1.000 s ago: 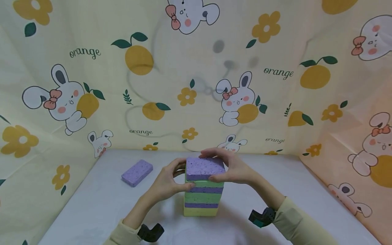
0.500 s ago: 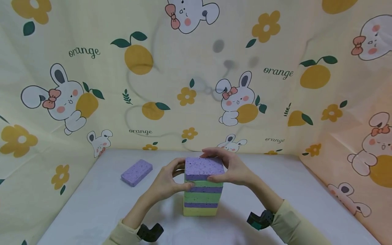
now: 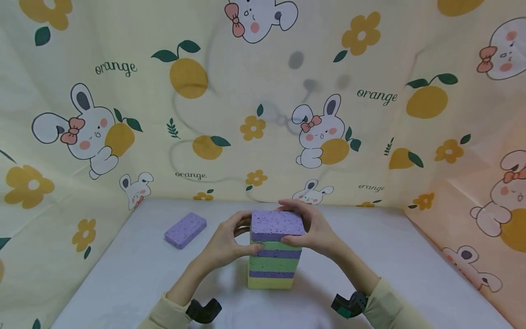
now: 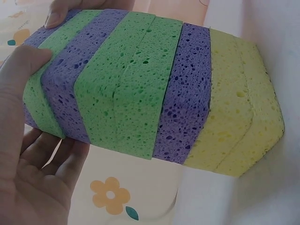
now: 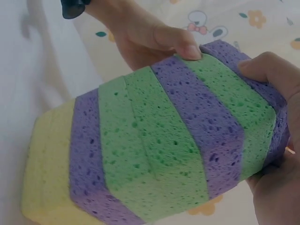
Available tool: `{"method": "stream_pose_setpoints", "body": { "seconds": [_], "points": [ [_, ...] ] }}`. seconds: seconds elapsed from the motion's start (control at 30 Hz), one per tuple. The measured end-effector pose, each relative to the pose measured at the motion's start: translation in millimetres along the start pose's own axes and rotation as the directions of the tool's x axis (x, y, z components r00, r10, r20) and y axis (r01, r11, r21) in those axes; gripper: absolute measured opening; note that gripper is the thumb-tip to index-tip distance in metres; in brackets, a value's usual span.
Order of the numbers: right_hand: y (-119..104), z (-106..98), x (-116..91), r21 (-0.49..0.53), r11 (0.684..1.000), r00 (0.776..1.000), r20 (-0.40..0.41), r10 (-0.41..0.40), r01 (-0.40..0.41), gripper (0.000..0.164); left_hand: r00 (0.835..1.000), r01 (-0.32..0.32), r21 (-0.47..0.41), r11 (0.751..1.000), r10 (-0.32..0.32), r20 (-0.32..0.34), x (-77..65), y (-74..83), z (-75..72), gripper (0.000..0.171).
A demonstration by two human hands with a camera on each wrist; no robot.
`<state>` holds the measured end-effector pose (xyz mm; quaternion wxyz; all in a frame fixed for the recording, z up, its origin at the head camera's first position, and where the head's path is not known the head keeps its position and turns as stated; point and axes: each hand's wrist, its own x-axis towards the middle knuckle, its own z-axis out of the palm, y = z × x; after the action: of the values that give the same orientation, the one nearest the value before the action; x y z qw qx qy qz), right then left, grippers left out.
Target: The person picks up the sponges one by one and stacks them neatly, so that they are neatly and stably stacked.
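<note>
A stack of rectangular sponges stands upright on the table, with a yellow layer [image 3: 269, 283] at the bottom and purple and green layers above. Its top layer is a purple sponge [image 3: 277, 223]. My right hand [image 3: 315, 230] grips that top sponge, thumb on the near face and fingers behind the far edge. From the left side my left hand [image 3: 226, 243] holds the upper layers. In the right wrist view, the left thumb [image 5: 190, 50] presses near the green layer [image 5: 225, 79] below the top one. The left fingers are partly hidden behind the stack.
One loose purple sponge [image 3: 186, 230] lies on the white table [image 3: 135, 274], back left of the stack. A patterned cloth [image 3: 263, 151] with rabbits and oranges hangs behind the table and along both sides.
The right hand's far fingers have slid slightly to the right along the top sponge's back edge. The left hand and the stack stay in place; the head view has shifted a little.
</note>
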<state>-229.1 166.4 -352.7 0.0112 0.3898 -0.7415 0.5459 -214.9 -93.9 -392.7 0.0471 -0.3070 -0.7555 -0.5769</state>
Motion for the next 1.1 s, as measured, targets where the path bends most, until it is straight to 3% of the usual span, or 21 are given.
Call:
{"method": "stream_pose_setpoints", "body": {
  "seconds": [0.27, 0.57, 0.67, 0.93, 1.03, 1.1],
  "points": [
    [3, 5, -5, 0.125, 0.991, 0.998, -0.046, 0.051, -0.045, 0.079, 1.000, 0.005, 0.010, 1.000, -0.005, 0.010, 0.0, -0.2, -2.3, 0.071],
    [6, 7, -7, 0.138, 0.989, 0.996, -0.059, 0.069, -0.060, 0.074, 0.999, 0.003, -0.047, 0.999, -0.001, 0.045, -0.3, 0.3, -6.6, 0.074],
    [8, 7, -8, 0.123, 0.990, 0.995, -0.064, 0.076, -0.068, 0.070, 0.997, 0.001, -0.030, 1.000, 0.001, 0.073, -0.2, -1.1, -11.8, 0.075],
    [8, 6, -9, 0.079, 0.994, 0.993, -0.079, 0.087, -0.081, 0.068, 0.992, 0.016, 0.022, 1.000, -0.018, 0.128, -3.7, -1.5, -42.7, 0.076],
    [7, 5, -10, 0.073, 0.994, 0.993, -0.079, 0.088, -0.082, 0.067, 0.994, 0.054, 0.039, 0.998, -0.058, 0.097, -7.1, -1.1, -59.4, 0.074],
    [7, 5, -10, 0.067, 0.994, 0.993, -0.080, 0.090, -0.084, 0.067, 0.996, 0.078, 0.056, 0.995, -0.080, 0.043, -10.2, -2.6, -71.7, 0.071]
  ]
}}
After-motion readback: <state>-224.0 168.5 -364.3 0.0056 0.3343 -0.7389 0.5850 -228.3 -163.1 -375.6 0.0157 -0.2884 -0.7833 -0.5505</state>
